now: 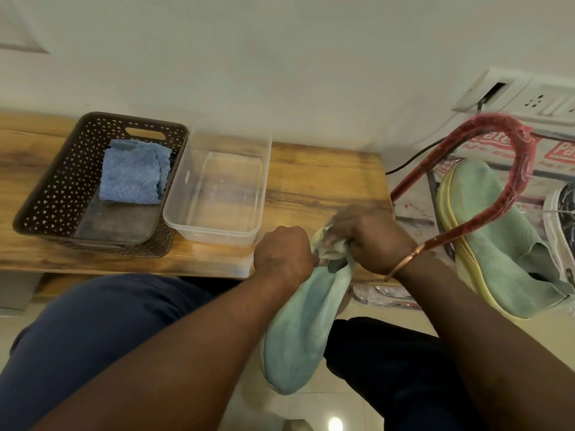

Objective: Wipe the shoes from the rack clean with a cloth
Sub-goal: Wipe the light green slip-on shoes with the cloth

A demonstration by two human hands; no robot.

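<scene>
The left hand (281,253) grips the top of the green shoe (295,331), which hangs by the edge of the surface (311,181), and the right hand (370,241) squeezes a pale cloth (326,247) against it, so the person should hold the shoe tight and rub in small strokes

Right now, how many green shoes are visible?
2. One green shoe is gripped by the left hand, the right hand holding a cloth to it; the other green shoe lies on the rack at right. More may be hidden.

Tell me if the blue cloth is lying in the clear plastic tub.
No, the blue cloth lies in the brown perforated basket beside the tub.
</scene>
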